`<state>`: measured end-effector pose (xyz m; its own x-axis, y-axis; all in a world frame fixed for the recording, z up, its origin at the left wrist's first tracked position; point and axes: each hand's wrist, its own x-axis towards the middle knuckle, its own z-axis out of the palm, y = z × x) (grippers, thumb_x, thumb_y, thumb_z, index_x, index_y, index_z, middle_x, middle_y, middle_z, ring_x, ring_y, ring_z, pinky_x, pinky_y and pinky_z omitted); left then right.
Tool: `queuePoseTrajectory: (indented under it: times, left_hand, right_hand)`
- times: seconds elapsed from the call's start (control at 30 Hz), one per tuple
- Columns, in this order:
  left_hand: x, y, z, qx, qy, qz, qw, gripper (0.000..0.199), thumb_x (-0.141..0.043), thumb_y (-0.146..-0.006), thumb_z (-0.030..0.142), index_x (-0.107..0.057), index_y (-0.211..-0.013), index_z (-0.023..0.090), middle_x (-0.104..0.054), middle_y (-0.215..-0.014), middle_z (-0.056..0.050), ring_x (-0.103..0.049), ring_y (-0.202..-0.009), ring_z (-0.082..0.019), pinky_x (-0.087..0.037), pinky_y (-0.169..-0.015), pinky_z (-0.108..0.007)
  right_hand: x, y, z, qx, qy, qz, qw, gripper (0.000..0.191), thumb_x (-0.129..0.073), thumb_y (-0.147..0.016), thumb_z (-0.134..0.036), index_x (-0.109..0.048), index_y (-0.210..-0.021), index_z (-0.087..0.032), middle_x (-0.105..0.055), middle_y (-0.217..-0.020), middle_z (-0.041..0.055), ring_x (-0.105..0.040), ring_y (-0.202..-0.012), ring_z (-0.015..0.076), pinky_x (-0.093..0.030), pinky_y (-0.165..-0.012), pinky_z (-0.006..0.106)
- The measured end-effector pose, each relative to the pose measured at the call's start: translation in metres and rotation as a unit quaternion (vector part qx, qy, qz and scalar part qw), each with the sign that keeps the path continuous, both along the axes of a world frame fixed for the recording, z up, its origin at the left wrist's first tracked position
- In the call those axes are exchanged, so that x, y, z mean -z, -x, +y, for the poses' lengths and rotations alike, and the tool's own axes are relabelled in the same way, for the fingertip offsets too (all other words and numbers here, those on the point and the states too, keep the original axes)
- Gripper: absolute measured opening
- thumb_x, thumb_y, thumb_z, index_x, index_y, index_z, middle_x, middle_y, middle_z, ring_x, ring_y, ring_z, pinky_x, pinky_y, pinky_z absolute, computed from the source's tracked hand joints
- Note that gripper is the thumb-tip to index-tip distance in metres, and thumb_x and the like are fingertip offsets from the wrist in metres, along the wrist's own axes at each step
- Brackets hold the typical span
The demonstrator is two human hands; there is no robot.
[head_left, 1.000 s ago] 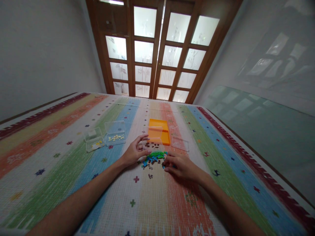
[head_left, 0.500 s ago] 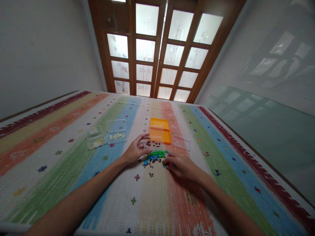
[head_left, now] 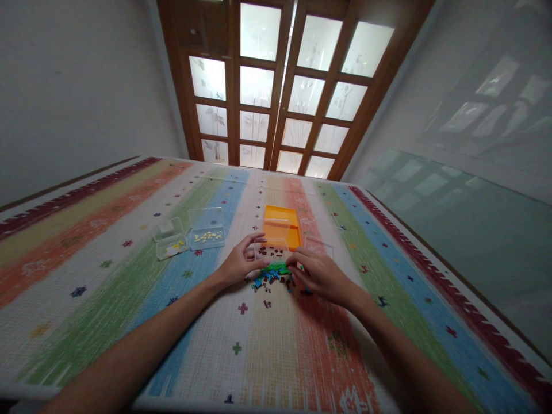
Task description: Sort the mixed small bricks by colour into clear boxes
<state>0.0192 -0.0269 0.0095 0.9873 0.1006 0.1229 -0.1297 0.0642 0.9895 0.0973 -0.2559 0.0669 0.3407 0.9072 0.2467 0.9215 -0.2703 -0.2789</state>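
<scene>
A pile of small green, blue and brown pieces (head_left: 272, 275) lies on the striped cloth between my hands. Just behind it stands a clear box (head_left: 272, 251) with brown pieces inside. My left hand (head_left: 240, 261) holds the left side of this box, thumb in front and fingers behind. My right hand (head_left: 314, 273) is over the right edge of the pile near the box's front corner. Its thumb and fingertips are pinched together; whatever is between them is too small to make out.
Behind the clear box is an orange tray (head_left: 294, 237). An open clear box with pale yellow pieces (head_left: 207, 237) and another with yellow pieces (head_left: 171, 247) stand to the left. A clear lid (head_left: 321, 245) lies behind my right hand.
My right hand has moved up and slightly left, from the pile's right edge toward the clear box. A few dark pieces now show beneath it. My left hand keeps its hold.
</scene>
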Motion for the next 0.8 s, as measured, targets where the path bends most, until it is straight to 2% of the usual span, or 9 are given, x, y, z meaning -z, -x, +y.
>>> queuePoseTrajectory:
  times: [0.2,0.37,0.5,0.67,0.8]
  left_hand:
    - [0.000,0.000,0.001,0.010,0.004,-0.002,1.000,0.073,-0.084,-0.071,0.029,-0.049,-0.135,0.022,-0.053,-0.136,-0.014,-0.064,-0.076,-0.008,-0.057,-0.077,-0.031]
    - [0.001,0.000,0.001,0.016,0.009,-0.010,1.000,0.073,-0.085,-0.071,0.027,-0.050,-0.134,0.022,-0.054,-0.134,-0.014,-0.064,-0.076,-0.008,-0.057,-0.078,-0.032]
    - [0.000,0.000,0.001,0.020,0.019,-0.007,1.000,0.071,-0.084,-0.071,0.026,-0.050,-0.134,0.023,-0.054,-0.133,-0.012,-0.064,-0.075,-0.008,-0.056,-0.076,-0.030]
    - [-0.001,0.000,0.000,0.022,0.022,-0.004,1.000,0.070,-0.084,-0.072,0.024,-0.050,-0.133,0.023,-0.054,-0.135,-0.013,-0.063,-0.074,-0.007,-0.055,-0.075,-0.030]
    - [0.000,0.000,0.000,0.023,0.025,-0.005,0.999,0.071,-0.084,-0.072,0.023,-0.050,-0.134,0.023,-0.054,-0.135,-0.013,-0.064,-0.076,-0.007,-0.055,-0.076,-0.029]
  right_hand:
    - [-0.009,-0.017,0.037,0.009,-0.007,-0.025,1.000,0.010,-0.056,-0.096,-0.016,-0.065,-0.099,-0.016,-0.068,-0.095,0.0072,-0.061,-0.081,0.0163,-0.040,-0.070,0.026]
    - [-0.010,-0.024,0.059,0.028,0.073,-0.011,0.997,0.009,-0.058,-0.094,-0.014,-0.066,-0.097,-0.016,-0.071,-0.102,0.0084,-0.064,-0.088,0.0179,-0.039,-0.068,0.025]
    - [-0.007,-0.023,0.066,0.028,0.114,-0.017,0.993,0.014,-0.056,-0.093,-0.013,-0.068,-0.102,-0.015,-0.071,-0.103,0.0106,-0.064,-0.089,0.0194,-0.038,-0.067,0.025]
    - [-0.004,-0.024,0.067,0.022,0.103,-0.028,0.994,0.014,-0.059,-0.093,-0.015,-0.068,-0.104,-0.014,-0.070,-0.104,0.0110,-0.063,-0.088,0.0185,-0.037,-0.066,0.024]
    - [-0.006,-0.025,0.067,0.036,0.108,-0.024,0.993,0.011,-0.060,-0.093,-0.015,-0.069,-0.098,-0.014,-0.071,-0.096,0.0089,-0.062,-0.083,0.0172,-0.035,-0.065,0.024]
